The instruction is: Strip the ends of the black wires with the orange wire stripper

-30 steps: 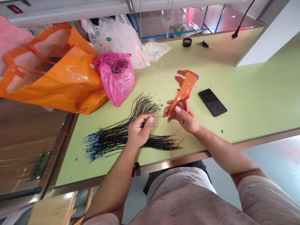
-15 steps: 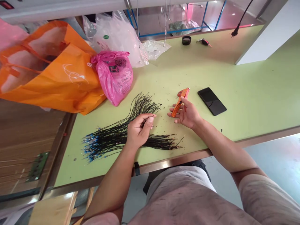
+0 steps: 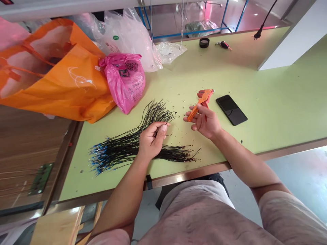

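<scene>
My left hand (image 3: 152, 140) is closed over the spread of black wires (image 3: 127, 146), with thumb and forefinger pinching a thin black wire whose tip sticks out a little. Blue-tipped ends of the wires fan out on the left; their other ends split into an upper and a lower bunch. In my right hand (image 3: 205, 121) lies an orange wire stripper (image 3: 200, 103), its handle across the loosely curled fingers under the thumb. The tool's head points away from me, apart from the wires.
A black phone (image 3: 232, 110) lies right of the stripper. An orange bag (image 3: 63, 78), a pink plastic bag (image 3: 125, 81) and clear plastic bags (image 3: 127, 37) stand at the back left. Dark scraps dot the green table (image 3: 270, 102). A black ring (image 3: 204, 43) and keys (image 3: 223, 45) lie farther back.
The wire stripper has turned in my right hand, its head swinging up and to the right. My left hand has stayed nearly still with the wire.
</scene>
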{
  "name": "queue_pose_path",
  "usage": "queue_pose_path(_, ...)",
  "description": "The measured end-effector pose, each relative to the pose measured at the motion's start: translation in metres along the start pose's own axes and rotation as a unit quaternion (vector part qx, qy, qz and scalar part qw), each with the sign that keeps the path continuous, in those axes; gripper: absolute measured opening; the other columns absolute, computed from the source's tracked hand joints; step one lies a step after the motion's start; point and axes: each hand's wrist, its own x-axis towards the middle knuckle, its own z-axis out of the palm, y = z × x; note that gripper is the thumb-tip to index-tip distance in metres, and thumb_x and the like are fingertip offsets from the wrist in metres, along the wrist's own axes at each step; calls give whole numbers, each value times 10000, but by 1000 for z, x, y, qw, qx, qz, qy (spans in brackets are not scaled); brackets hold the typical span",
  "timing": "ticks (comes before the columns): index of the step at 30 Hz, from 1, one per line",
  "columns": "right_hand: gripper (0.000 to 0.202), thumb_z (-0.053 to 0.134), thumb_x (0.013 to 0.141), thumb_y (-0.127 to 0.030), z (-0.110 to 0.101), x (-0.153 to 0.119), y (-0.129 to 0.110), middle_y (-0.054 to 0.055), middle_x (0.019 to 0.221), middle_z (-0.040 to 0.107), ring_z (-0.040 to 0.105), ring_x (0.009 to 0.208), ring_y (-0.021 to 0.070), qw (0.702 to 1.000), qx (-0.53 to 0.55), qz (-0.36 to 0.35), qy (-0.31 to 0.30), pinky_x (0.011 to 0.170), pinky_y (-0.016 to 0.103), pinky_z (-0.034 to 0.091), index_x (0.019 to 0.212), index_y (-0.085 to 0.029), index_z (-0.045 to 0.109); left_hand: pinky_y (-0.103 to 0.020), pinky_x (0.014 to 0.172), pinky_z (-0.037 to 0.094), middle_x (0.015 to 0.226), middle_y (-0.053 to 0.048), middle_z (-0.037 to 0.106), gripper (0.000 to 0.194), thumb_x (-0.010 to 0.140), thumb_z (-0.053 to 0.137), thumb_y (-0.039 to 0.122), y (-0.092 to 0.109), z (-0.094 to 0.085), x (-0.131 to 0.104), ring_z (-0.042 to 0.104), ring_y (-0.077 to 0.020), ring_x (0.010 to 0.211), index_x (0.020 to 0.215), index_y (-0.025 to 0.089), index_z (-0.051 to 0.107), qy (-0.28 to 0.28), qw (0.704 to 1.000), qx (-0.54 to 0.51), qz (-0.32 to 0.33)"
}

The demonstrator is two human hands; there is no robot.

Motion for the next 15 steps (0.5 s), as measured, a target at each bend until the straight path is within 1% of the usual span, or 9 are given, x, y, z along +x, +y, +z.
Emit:
queue_pose_path(2,483,887,783,-439,2,-4,4,44,1007,764,804,916,246,999,-41,-15,-33,511,241,467,1124,-240,609,-238,573,551,683,-2,683,506,1008,698,688,-1,0,1,593,-119,560,1047,196,811,6,1000,-1,-14)
queue_pose_path(3,508,911,753,-392,4,-6,7,31,1011,768,803,914,239,996,-64,-25,-59,525,242,478,1140,-247,616,-236,569,543,676,5,665,508,1007,696,692,-2,0,1,584,-119,562,1050,198,808,9,1000,-4,-21)
queue_pose_path(6,565,950,736,-360,10,-12,17,20,1029,781,789,905,223,979,-126,-49,-152,571,260,528,1192,-265,631,-237,565,524,690,7,655,502,1012,688,690,-5,1,2,579,-123,573,1064,203,796,-1,999,-19,-35)
queue_pose_path(8,578,969,743,-361,15,-15,24,22,1030,777,765,878,204,969,-150,-63,-184,587,266,544,1203,-265,633,-247,586,534,729,-5,683,494,1014,688,686,-6,1,2,598,-131,597,1078,207,790,-20,999,-30,-40)
queue_pose_path(11,595,998,738,-371,19,-18,33,22,1011,757,740,863,191,966,-160,-79,-186,592,263,548,1196,-257,636,-274,640,570,773,-22,718,501,1002,700,694,-5,4,0,641,-153,650,1077,206,782,-46,997,-39,-39)
queue_pose_path(15,565,976,785,-436,18,-16,39,28,988,761,734,859,198,967,-170,-83,-171,606,281,554,1199,-256,636,-305,705,616,899,-66,801,522,987,706,715,-4,8,-2,710,-177,726,1068,202,764,-68,997,-37,-30)
